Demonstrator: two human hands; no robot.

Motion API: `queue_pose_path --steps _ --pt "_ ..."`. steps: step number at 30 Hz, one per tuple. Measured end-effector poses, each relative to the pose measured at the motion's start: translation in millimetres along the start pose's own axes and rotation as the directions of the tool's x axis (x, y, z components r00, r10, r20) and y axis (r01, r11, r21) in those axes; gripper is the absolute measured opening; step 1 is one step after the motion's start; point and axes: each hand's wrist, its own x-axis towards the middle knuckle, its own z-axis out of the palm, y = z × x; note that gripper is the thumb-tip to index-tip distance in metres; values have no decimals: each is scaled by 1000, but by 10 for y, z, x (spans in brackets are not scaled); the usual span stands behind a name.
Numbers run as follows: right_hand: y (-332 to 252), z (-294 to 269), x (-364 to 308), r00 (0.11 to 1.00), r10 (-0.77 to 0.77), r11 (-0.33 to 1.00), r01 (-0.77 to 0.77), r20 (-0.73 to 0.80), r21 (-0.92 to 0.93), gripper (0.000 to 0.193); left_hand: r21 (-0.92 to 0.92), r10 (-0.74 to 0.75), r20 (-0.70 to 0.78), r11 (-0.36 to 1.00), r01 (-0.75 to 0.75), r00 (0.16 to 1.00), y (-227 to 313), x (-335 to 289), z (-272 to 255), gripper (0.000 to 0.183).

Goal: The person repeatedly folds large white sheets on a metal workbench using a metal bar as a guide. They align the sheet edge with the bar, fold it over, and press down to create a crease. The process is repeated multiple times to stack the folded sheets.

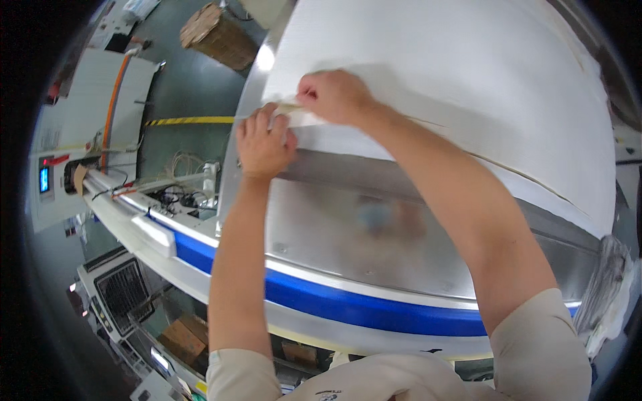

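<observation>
A large white sheet [428,53] covers the metal table, its near edge lying along the bare metal surface [321,207]. Close to the table's left edge, my left hand [266,144] lies with fingers spread, pressing down near the sheet's corner. My right hand [334,95] is closed, thumb and fingers pinched at the end of a narrow tan strip [289,107]. That strip runs between the two hands. Further right, a thin brownish line [521,175] crosses the sheet near its edge, partly hidden by my right forearm.
A blue band [374,317] runs along the table's front. Beyond the left edge stand a brown cardboard-like cylinder [217,37] and a white machine with a small lit screen [45,179]. Bunched clear plastic [605,287] hangs at the right end.
</observation>
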Motion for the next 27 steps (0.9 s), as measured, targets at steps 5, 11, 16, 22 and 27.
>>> queue_pose_path --steps 5,11,16,22,27 --pt "252 -207 -1151 978 176 934 -203 -117 -295 24 -90 195 259 980 -177 946 -245 -25 -89 42" --pt "1632 -1465 -2935 875 330 684 -481 -355 -548 42 87 59 595 987 -137 801 123 373 -395 44" --pt "2836 -2723 -4516 740 490 429 -665 -461 -611 57 265 -21 756 924 -276 655 406 710 -138 30" --pt "3325 -3654 -5098 618 692 182 -649 -372 -739 46 444 -193 760 852 -279 621 -249 464 309 20" --pt "3848 -4098 -5779 605 650 167 -704 -460 -690 69 413 -257 667 909 -59 700 -340 400 461 19"
